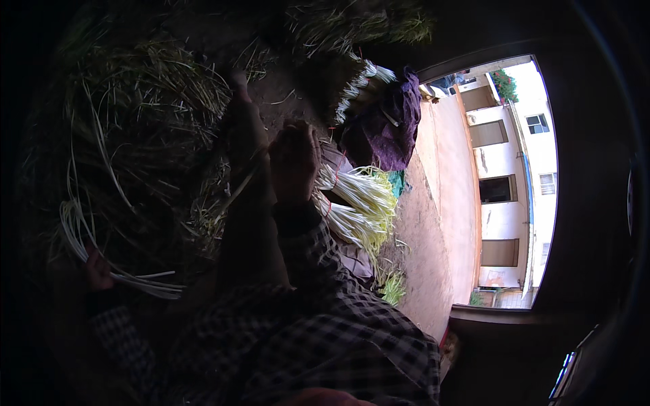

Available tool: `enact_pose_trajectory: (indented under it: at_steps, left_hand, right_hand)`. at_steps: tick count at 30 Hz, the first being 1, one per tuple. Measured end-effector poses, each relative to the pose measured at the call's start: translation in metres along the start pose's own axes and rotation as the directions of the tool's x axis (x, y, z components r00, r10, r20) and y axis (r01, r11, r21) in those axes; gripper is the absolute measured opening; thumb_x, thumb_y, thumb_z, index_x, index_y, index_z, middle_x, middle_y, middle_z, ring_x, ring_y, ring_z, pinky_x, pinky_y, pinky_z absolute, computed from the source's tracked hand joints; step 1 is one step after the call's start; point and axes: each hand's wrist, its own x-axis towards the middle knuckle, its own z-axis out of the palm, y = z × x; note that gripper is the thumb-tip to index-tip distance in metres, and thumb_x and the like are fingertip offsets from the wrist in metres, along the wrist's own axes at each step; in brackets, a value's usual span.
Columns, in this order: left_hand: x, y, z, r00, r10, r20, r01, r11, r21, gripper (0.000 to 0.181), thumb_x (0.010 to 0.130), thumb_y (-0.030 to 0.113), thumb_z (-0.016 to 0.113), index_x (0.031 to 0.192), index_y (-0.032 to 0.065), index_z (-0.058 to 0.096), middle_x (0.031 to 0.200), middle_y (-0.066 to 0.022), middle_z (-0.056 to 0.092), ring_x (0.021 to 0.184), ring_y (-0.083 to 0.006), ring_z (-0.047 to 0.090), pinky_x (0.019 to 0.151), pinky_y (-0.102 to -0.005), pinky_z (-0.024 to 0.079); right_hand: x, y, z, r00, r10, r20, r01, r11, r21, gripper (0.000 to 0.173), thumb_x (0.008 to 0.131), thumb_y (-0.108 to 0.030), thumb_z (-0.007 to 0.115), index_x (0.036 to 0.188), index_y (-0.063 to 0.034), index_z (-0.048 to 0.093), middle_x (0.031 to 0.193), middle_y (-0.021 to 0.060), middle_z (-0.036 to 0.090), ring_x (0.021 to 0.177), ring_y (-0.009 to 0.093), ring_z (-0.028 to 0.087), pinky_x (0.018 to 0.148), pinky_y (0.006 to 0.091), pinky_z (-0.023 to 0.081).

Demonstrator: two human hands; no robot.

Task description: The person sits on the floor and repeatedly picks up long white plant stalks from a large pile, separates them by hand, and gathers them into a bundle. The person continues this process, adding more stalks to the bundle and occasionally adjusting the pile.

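Note:
My left hand (pixel 99 270) is shut on a thin bunch of long pale stalks (pixel 147 285), whose leafy ends bend up and away at the far left. My right hand (pixel 296 158) is raised over my lap with its fingers curled. Whether it holds anything is too dark to tell. Just right of it lie bundles of blanched, chive-like stalks (pixel 353 195), white with yellow tips, tied with red bands. More tied white bundles (pixel 363 86) lie farther off, beside a dark purple cloth or sack (pixel 386 129).
A large heap of loose green and dry stalks (pixel 167 91) covers the ground at left, with more (pixel 365 25) at the top. Loose greens (pixel 392 289) lie near my right side. A doorway opens at right onto a paved yard (pixel 452 203) and a white building.

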Motion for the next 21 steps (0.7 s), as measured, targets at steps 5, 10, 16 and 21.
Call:
enact_pose_trajectory:
  at_steps: [5,10,16,21]
  left_hand:
    - [-0.011,-0.012,0.007,0.999,-0.027,0.038,0.031,0.994,-0.105,0.04,0.087,0.01,0.055,0.126,0.0095,0.047,0.053,0.0059,0.033,0.04,-0.0049,0.026,0.035,-0.0233,0.021]
    - [-0.061,0.001,0.064,0.993,-0.068,0.097,0.07,0.997,-0.015,0.036,0.092,0.019,0.054,0.127,0.0127,0.047,0.061,0.0059,0.035,0.046,-0.0074,0.026,0.043,-0.0289,0.021]
    - [-0.1,0.022,0.106,0.98,0.007,0.197,-0.006,1.0,-0.006,0.03,0.09,0.014,0.056,0.119,0.0063,0.051,0.08,0.0026,0.054,0.045,-0.0033,0.034,0.04,-0.0225,0.025]
    - [-0.11,0.026,0.113,0.988,-0.025,0.15,0.024,1.0,0.011,0.025,0.088,0.014,0.058,0.112,0.0067,0.056,0.071,0.0054,0.047,0.043,-0.0031,0.035,0.04,-0.022,0.025]
  right_hand:
    - [-0.037,0.087,0.028,0.793,0.603,0.079,-0.56,0.775,-0.293,0.02,0.09,-0.023,0.056,0.101,-0.0058,0.055,0.077,-0.0014,0.053,0.068,0.006,0.049,0.054,0.0242,0.039]
    - [-0.101,0.167,0.051,0.523,0.814,0.252,-0.636,0.569,-0.521,0.027,0.09,-0.026,0.057,0.102,-0.0024,0.056,0.082,0.0023,0.057,0.074,0.01,0.051,0.064,0.0262,0.042]
    - [-0.139,0.216,0.098,0.316,0.877,0.363,-0.602,0.481,-0.638,0.033,0.093,-0.033,0.049,0.102,-0.002,0.057,0.078,-0.0003,0.054,0.069,0.008,0.046,0.062,0.0255,0.038]
    - [-0.149,0.218,0.127,0.34,0.896,0.285,-0.766,0.439,-0.47,0.024,0.094,-0.028,0.049,0.096,-0.0066,0.06,0.063,-0.0071,0.044,0.049,0.003,0.034,0.044,0.0198,0.028]
